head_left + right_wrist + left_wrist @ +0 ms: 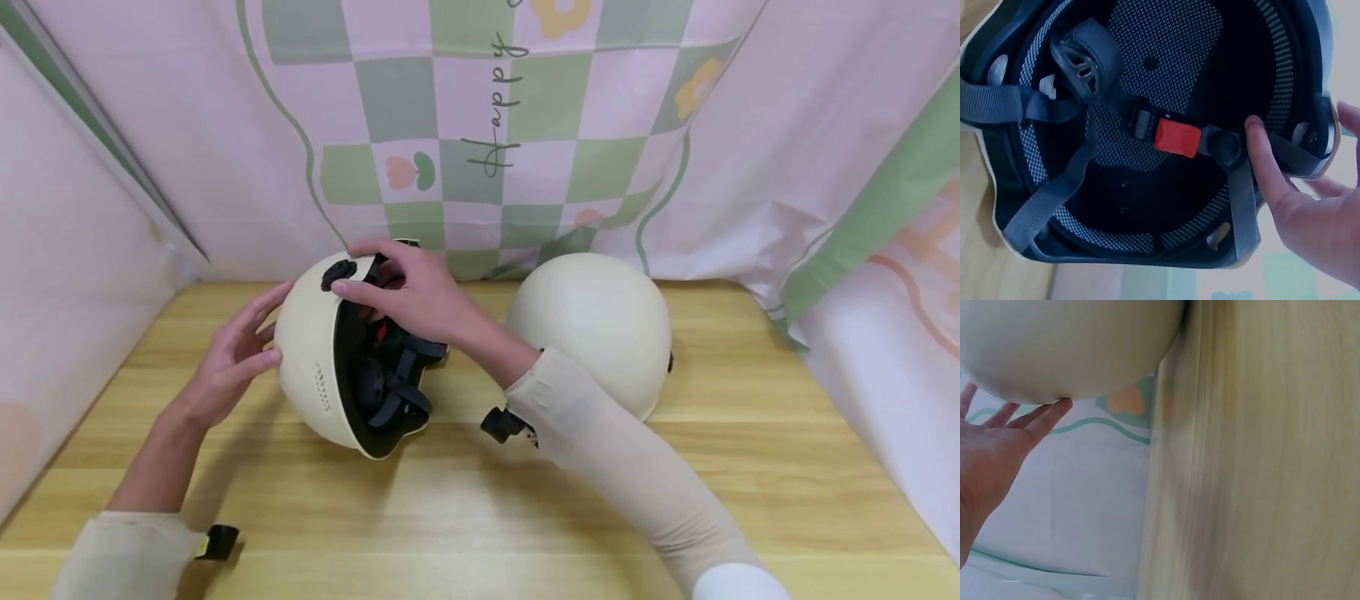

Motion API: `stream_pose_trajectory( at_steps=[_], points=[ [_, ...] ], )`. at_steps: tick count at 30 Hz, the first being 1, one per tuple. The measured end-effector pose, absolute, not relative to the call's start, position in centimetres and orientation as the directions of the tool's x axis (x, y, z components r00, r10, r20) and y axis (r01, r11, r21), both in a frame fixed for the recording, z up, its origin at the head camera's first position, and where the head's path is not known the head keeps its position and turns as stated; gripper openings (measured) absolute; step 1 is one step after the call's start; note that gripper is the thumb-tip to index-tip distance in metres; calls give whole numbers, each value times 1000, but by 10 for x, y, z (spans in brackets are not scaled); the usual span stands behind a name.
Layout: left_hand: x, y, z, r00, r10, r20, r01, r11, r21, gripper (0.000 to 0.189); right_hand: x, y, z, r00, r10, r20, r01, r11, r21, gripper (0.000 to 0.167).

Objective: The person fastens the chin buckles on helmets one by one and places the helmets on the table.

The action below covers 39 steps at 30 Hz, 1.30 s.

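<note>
A cream helmet (307, 333) stands tilted on the table, its dark inside facing right. My left hand (236, 358) touches the shell's left side with spread fingertips; the left wrist view shows this hand (997, 456) against the smooth shell (1079, 350). My right hand (416, 292) grips the rim near a black round fitting (339, 274). In the right wrist view, one finger of this hand (1316, 219) lies inside the rim and others lie outside. Dark straps (1054, 206) and a red buckle (1177, 137) cross the padded inside.
A second cream helmet (592, 325) sits dome up on the wooden table (465, 533), behind my right forearm. Patterned cloth (480, 108) hangs along the back and sides. Small black cameras (501, 425) are worn on both wrists.
</note>
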<state>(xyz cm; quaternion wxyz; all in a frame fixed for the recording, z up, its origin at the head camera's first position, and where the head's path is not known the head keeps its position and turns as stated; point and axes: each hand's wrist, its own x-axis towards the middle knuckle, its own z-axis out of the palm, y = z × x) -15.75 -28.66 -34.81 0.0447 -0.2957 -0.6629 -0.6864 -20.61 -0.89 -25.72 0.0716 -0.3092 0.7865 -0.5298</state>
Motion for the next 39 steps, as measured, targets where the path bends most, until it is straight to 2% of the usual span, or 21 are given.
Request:
stream_pose_trajectory(
  at_steps=[3,8,22,33,39],
  points=[
    [-157,-287,-349,-819,331,468,456,-121,882,69,-206,-12,-258,-816,-550,179,-305,147,-941,49],
    [-158,-286,-350,-817,333,471,456,-128,881,69,-206,-15,-260,-840,-522,148,-183,16,-983,44],
    [-156,-281,-350,-828,311,467,455,-115,883,71,-202,-18,-266,-925,-367,94,12,-276,-961,35],
    [-155,-284,-351,-840,291,459,450,-100,887,65,-206,-4,-279,-933,-330,142,19,-439,-898,32],
    [-152,-286,-353,-849,313,425,433,-49,900,66,-205,4,-286,-932,-313,185,9,-527,-850,29]
  ],
)
